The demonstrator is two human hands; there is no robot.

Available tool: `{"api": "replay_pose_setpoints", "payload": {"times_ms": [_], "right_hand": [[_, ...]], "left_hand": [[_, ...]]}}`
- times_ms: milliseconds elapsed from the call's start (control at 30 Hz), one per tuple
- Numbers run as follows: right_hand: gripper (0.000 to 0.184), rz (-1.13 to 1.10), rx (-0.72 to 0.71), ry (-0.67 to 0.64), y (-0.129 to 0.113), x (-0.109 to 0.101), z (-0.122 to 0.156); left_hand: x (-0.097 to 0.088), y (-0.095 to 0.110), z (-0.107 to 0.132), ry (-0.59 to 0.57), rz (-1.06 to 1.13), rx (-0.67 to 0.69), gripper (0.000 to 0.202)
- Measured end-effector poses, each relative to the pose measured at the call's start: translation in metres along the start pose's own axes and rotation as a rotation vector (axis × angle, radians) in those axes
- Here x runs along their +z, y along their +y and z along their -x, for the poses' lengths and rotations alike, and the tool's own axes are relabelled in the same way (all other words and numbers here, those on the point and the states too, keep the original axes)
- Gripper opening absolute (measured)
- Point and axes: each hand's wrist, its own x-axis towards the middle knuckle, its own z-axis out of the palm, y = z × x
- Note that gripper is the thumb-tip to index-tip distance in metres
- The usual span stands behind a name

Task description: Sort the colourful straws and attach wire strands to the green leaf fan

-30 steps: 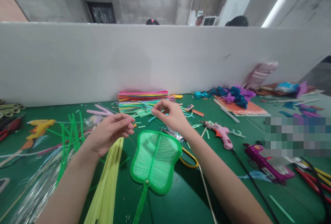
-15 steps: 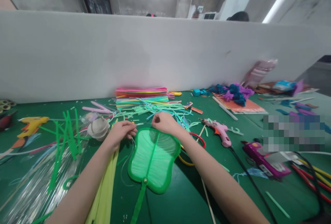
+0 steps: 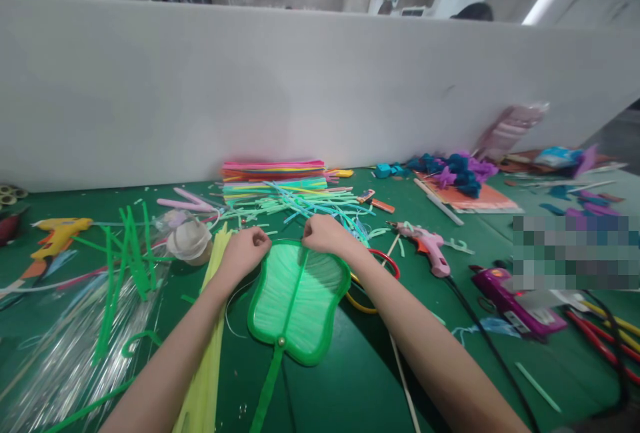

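Observation:
A green leaf-shaped fan (image 3: 295, 303) with a pale woven face and a green stem lies flat on the green table (image 3: 350, 386). My left hand (image 3: 246, 251) rests at the fan's upper left edge with its fingers curled into a fist. At the fan's top rim, my right hand (image 3: 324, 233) is also curled closed. A thin clear thread (image 3: 231, 299) loops on the table below my left wrist. What the closed fingers hold is hidden. A bundle of yellow strips (image 3: 207, 353) lies under my left forearm.
Stacked coloured foam sheets (image 3: 273, 171) and loose strips sit behind the fan. A yellow glue gun (image 3: 57, 231), a pink glue gun (image 3: 429, 249) and a purple glue gun (image 3: 510, 306) lie around. Scissors (image 3: 373, 273) sit by my right wrist. A white partition (image 3: 300, 86) bounds the far edge.
Both hands have come down from above the table and drawn together at the fan's top edge. The view has tilted down slightly.

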Motion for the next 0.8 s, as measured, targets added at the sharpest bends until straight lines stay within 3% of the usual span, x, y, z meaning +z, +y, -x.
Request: {"api": "replay_pose_setpoints", "payload": {"times_ms": [267,533,800], "right_hand": [[0.023,0.023,-0.012,-0.016,0.001,0.003,-0.001],[0.023,0.023,-0.003,-0.024,0.001,0.002,-0.002],[0.024,0.038,0.012,-0.044,0.000,0.002,-0.001]], "left_hand": [[-0.008,0.000,0.001,-0.018,-0.103,0.009,0.012],[-0.011,-0.006,-0.002,-0.084,-0.055,-0.032,0.018],[-0.007,-0.004,-0.001,-0.045,-0.005,-0.060,0.016]]}}
